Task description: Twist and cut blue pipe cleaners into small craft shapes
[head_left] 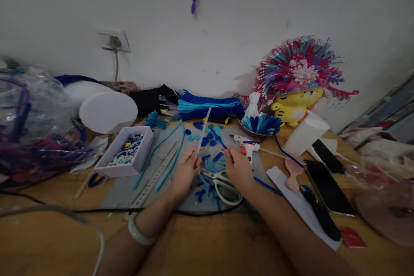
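In the head view, the left hand (187, 169) grips a slim, translucent whitish stick (205, 127) between thumb and fingers; it points up and away above a smooth grey mat (123, 194). The right hand (238, 169) pinches a dark blue fuzzy piece (218, 137), soft and narrow, just beside the stick and apart from it. Below and between the hands lie scissors (228, 194) with pale looped handles, among short, plush blue clippings (210, 164). A white glue gun (250, 150) rests just beyond the right hand. On the left, long turquoise fuzzy stems (149, 159) bend beside a flat, straight ruler (157, 177), near a rectangular, smooth-walled box (147, 144) of small, glossy round beads (126, 153). All this sits on a wood-grained worktop (200, 241).
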The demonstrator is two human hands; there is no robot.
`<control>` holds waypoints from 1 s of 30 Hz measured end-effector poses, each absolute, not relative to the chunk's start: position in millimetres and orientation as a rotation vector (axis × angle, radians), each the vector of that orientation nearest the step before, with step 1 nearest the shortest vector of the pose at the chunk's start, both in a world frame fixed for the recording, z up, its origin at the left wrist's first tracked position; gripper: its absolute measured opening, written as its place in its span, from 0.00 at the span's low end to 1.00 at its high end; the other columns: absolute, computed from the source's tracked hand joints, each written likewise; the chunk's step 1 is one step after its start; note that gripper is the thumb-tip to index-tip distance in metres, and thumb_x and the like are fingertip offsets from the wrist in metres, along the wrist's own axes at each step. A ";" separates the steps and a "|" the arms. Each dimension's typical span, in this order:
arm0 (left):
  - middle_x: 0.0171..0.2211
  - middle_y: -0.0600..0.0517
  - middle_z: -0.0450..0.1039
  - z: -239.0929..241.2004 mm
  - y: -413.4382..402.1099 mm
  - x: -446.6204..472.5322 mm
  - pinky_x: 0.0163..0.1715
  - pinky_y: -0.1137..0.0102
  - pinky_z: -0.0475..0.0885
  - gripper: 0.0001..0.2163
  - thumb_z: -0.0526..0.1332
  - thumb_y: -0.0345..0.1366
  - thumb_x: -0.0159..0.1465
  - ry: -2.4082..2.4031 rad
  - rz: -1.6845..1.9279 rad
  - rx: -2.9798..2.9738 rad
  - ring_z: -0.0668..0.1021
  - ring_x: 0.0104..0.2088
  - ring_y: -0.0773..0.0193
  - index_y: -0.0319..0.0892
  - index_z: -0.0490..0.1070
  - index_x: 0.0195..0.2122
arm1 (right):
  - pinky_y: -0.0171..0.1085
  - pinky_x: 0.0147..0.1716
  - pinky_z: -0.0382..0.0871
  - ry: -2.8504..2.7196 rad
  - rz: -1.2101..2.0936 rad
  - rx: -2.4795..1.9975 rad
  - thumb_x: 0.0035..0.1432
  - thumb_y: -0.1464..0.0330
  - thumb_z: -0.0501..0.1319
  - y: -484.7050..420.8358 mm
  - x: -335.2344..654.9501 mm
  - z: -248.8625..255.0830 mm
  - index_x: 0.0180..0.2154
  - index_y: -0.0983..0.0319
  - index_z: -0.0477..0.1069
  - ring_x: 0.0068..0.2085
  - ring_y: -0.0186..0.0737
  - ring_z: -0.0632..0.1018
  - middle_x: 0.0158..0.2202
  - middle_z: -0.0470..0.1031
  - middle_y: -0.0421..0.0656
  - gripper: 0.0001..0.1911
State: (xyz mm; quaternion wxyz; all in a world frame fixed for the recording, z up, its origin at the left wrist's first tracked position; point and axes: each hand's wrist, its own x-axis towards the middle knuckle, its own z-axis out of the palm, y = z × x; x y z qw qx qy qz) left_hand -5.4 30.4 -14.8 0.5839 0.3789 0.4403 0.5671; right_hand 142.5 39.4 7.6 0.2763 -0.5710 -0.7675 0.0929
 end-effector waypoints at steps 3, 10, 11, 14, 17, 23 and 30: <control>0.19 0.57 0.63 -9.8 34.0 2.2 0.17 0.76 0.55 0.10 0.56 0.36 0.52 1.022 1.305 0.830 0.62 0.16 0.73 0.38 0.66 0.34 | 0.32 0.30 0.60 -2.115 0.216 -1.470 0.61 0.66 0.43 27.0 141.5 3.1 0.41 0.63 0.68 0.34 0.38 0.74 0.33 0.75 0.46 0.17; 0.14 0.59 0.55 -11.6 28.8 26.7 0.14 0.77 0.48 0.04 0.51 0.26 0.46 1.028 1.289 0.885 0.56 0.13 0.76 0.39 0.63 0.20 | 0.32 0.30 0.58 -2.271 0.183 -1.437 0.62 0.64 0.44 29.6 148.5 -2.6 0.32 0.63 0.70 0.32 0.36 0.74 0.30 0.75 0.44 0.18; 0.13 0.59 0.54 -12.7 28.2 27.2 0.14 0.77 0.46 0.03 0.52 0.27 0.47 1.049 1.280 0.891 0.55 0.12 0.76 0.39 0.62 0.19 | 0.32 0.31 0.58 -2.274 0.191 -1.428 0.62 0.64 0.44 31.1 149.4 -3.9 0.31 0.63 0.69 0.33 0.36 0.73 0.29 0.74 0.45 0.18; 0.13 0.60 0.51 -14.4 26.5 25.2 0.13 0.78 0.45 0.07 0.53 0.34 0.51 1.117 1.257 0.898 0.53 0.12 0.77 0.40 0.59 0.18 | 0.32 0.32 0.59 -2.288 0.214 -1.352 0.62 0.66 0.45 33.2 148.8 -8.4 0.30 0.64 0.68 0.33 0.36 0.73 0.29 0.74 0.45 0.17; 0.14 0.62 0.49 -14.2 23.9 22.8 0.12 0.78 0.45 0.12 0.55 0.43 0.54 1.153 1.236 0.908 0.52 0.12 0.77 0.40 0.59 0.21 | 0.32 0.33 0.60 -2.275 0.245 -1.251 0.61 0.70 0.46 32.5 145.4 -12.0 0.31 0.65 0.67 0.33 0.36 0.72 0.31 0.73 0.46 0.13; 0.14 0.64 0.50 -17.4 19.9 21.3 0.12 0.81 0.45 0.18 0.61 0.49 0.48 1.041 1.180 0.862 0.53 0.13 0.78 0.42 0.56 0.27 | 0.33 0.32 0.60 -2.282 0.299 -1.160 0.59 0.73 0.47 29.3 142.0 -14.8 0.28 0.64 0.65 0.32 0.36 0.71 0.29 0.71 0.45 0.11; 0.12 0.65 0.46 -12.7 16.9 12.4 0.12 0.79 0.45 0.15 0.61 0.43 0.51 0.860 1.127 0.739 0.49 0.11 0.78 0.42 0.54 0.24 | 0.36 0.33 0.57 -2.376 0.038 -1.143 0.58 0.73 0.47 26.7 143.3 -11.0 0.29 0.65 0.68 0.32 0.39 0.68 0.28 0.70 0.45 0.12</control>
